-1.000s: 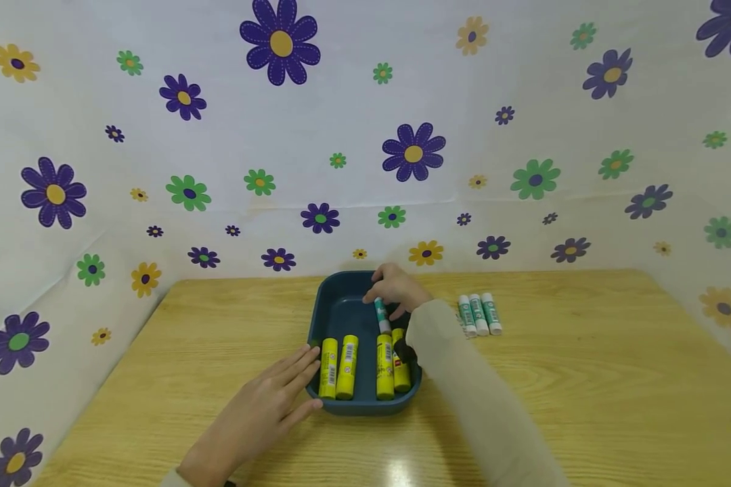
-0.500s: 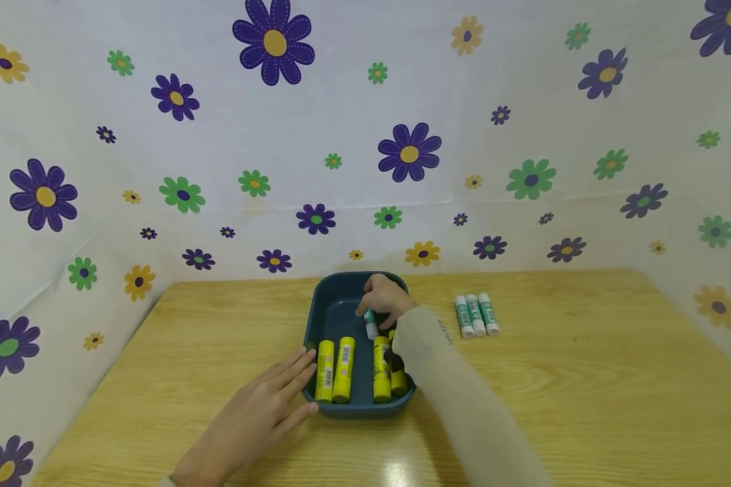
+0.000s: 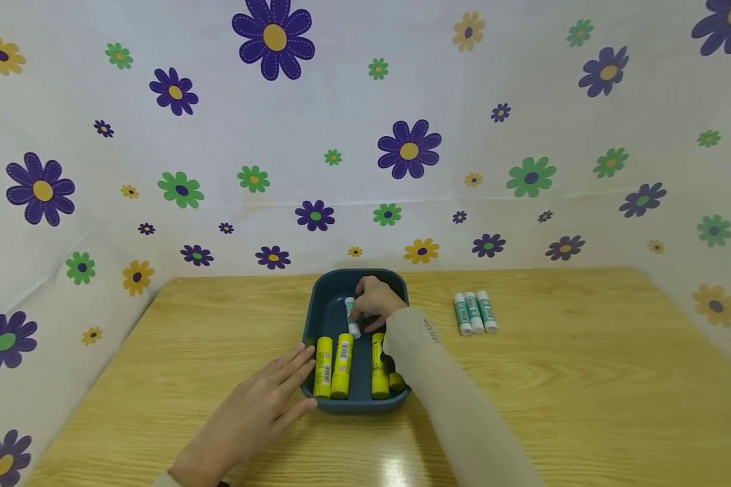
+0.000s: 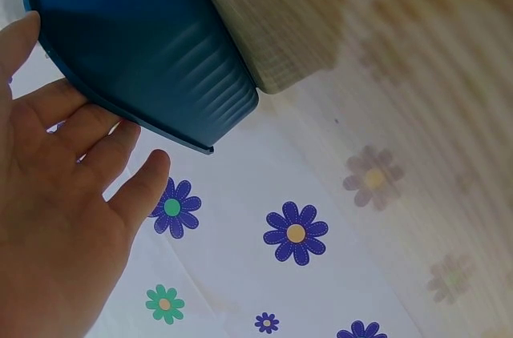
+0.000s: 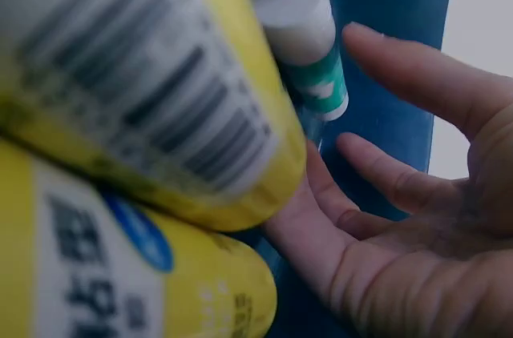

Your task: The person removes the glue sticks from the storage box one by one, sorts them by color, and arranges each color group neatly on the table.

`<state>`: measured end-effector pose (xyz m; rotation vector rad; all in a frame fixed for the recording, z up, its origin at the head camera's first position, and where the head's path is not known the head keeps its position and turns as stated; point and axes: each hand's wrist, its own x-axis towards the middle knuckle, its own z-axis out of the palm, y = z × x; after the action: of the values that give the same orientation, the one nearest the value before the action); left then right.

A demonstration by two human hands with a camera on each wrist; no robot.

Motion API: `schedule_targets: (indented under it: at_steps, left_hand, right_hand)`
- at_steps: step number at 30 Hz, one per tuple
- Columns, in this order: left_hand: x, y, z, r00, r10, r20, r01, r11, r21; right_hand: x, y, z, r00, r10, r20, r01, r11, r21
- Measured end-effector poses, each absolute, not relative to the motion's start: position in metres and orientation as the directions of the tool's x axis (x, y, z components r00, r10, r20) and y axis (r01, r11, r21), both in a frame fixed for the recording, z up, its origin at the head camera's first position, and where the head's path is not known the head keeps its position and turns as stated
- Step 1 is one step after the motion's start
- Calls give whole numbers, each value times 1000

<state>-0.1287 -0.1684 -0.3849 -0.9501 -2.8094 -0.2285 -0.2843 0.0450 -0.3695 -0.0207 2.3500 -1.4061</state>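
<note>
A dark blue tray sits on the table. My left hand rests its straight fingers against the tray's left side; the left wrist view shows the fingertips at the rim. Inside, a small white and teal glue stick lies toward the back. My right hand reaches in beside it. In the right wrist view the thumb and fingers stand spread next to this glue stick. Two yellow glue sticks lie at the front left. Two more are at the front right, one mostly hidden by the right wrist.
Three small white and teal glue sticks lie side by side on the wooden table, right of the tray. A white cloth with printed flowers stands behind the table and along both sides.
My right hand has moved left inside the tray, and the small white and teal glue stick has shifted left with it. The left hand stays at the tray's side.
</note>
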Motion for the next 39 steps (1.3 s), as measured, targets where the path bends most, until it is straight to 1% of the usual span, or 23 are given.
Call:
schedule_targets:
  at_steps: [6,12,16,20,24,30,39]
  left_hand:
    - [-129,-168,-384,-797,577,178,597,796,95]
    - [-129,-168,-384,-795,580,181,602,792,106]
    - [-130,-167,-385,-786,588,193,613,782,112]
    - [-130,-167,-386,-782,592,197,618,778,116]
    - [-130,-169,-385,-781,591,199,618,778,116]
    - [-129,-168,-386,-789,583,195,609,785,116]
    - [-128,-167,-384,-796,576,185,599,794,103]
  right_hand:
    - [-284,38,-374,-920,-218,-326,173,520,-836]
    - [-281,25,-379,-930,-221,-293,101,612,-784]
    - [-278,17,-382,-935,-243,-256,41,647,-762]
    - [-277,13,-381,-936,-260,-238,11,653,-758]
    - [-277,13,-379,-930,-271,-247,29,616,-787]
    - [-275,18,-368,-931,-277,-238,61,526,-848]
    - [-283,43,-336,-933,-301,-196,57,417,-907]
